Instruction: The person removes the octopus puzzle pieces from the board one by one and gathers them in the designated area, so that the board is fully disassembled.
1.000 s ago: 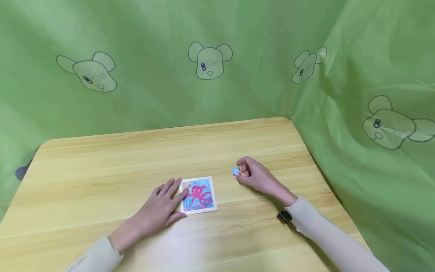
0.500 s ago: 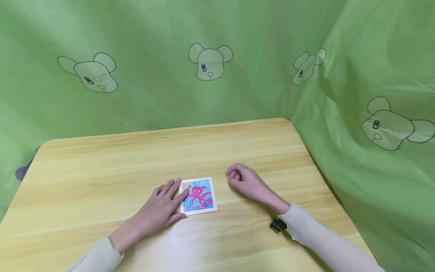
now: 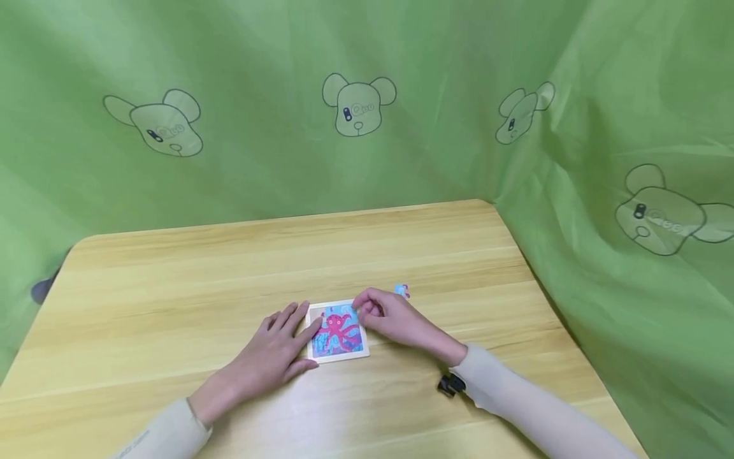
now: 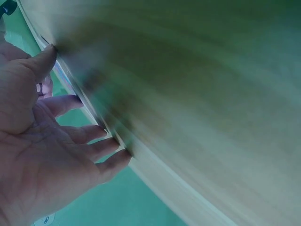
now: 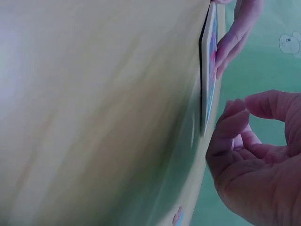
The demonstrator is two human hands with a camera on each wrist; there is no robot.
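Note:
A small square jigsaw puzzle [image 3: 340, 338], with a pink octopus on blue inside a pale frame, lies flat on the wooden table. My left hand [image 3: 266, 349] rests along its left edge, fingers spread and the index fingertip over the picture. A bare brownish patch shows at the picture's upper left. At the upper right corner is my right hand [image 3: 395, 319], fingers curled. Its thumb and index fingertips [image 5: 240, 106] nearly meet, with nothing visible between them in the right wrist view. Beyond it, a loose blue and pink puzzle piece [image 3: 401, 291] lies on the table.
The light wooden table [image 3: 201, 274] has rounded back corners. A green curtain [image 3: 258, 140] printed with bear heads hangs behind it and along its right side. A black device [image 3: 451, 384] sits at my right wrist.
My right hand has moved left from the loose piece to the puzzle's upper right corner. The piece stays on the table, in view again. My left hand has kept its place.

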